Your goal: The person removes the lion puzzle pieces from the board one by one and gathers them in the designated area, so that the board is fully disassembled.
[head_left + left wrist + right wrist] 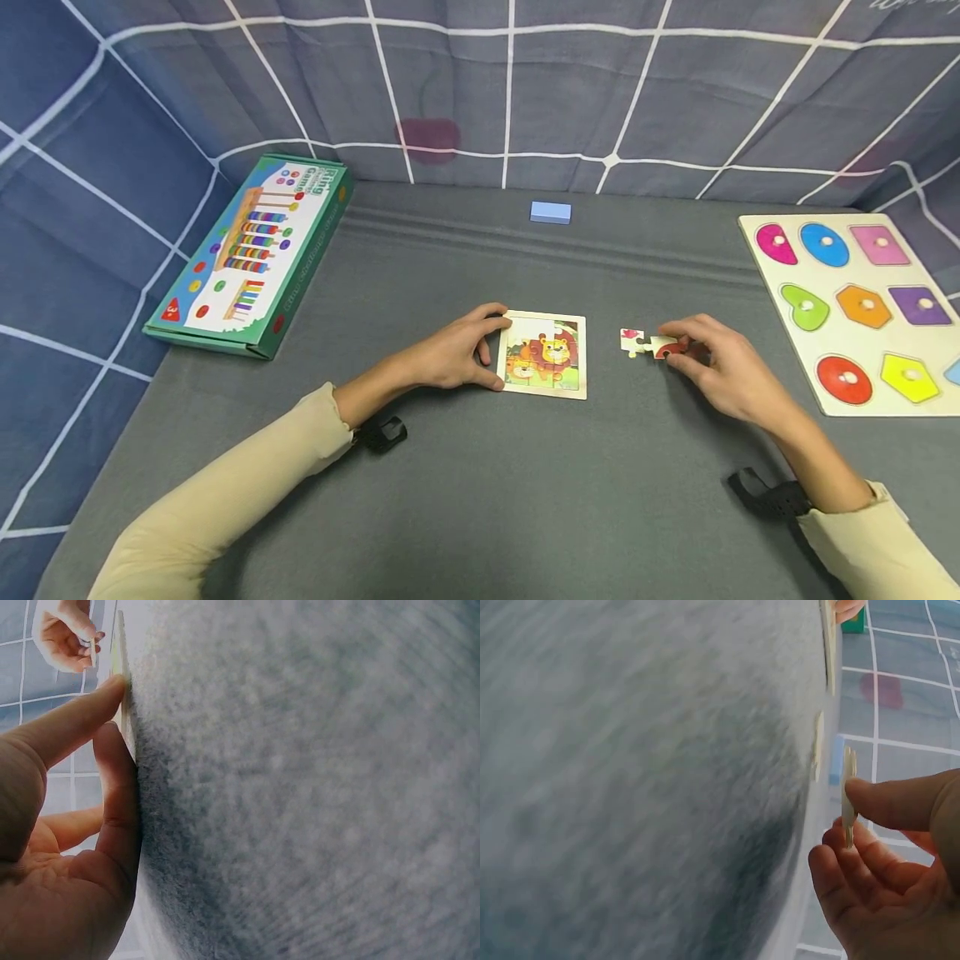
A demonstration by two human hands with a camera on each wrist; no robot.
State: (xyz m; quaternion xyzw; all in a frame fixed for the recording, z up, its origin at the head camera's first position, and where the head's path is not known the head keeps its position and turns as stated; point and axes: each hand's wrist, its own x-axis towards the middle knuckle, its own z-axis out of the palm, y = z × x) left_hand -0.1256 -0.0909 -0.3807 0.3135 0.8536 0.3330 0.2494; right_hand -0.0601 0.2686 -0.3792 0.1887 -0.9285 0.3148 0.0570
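Observation:
A square wooden jigsaw puzzle board (547,395) with a lion picture lies flat near the middle of the table in the head view. My left hand (453,354) holds its left side, thumb at the near corner and forefinger at the far one. To the right, my right hand (723,371) pinches a puzzle piece (664,347) with some red on it between thumb and fingers. In the right wrist view that thin piece (849,802) is edge-on, above the table. Beside it a loose puzzle piece (632,337) with a pink mark lies on the cloth.
A green game box (255,258) lies at the back left. On the right is a shape board (802,350) with colourful knobbed pieces. A small blue block (551,212) sits at the back, before the checked cloth wall (562,92). Grey cloth (480,500) covers the table.

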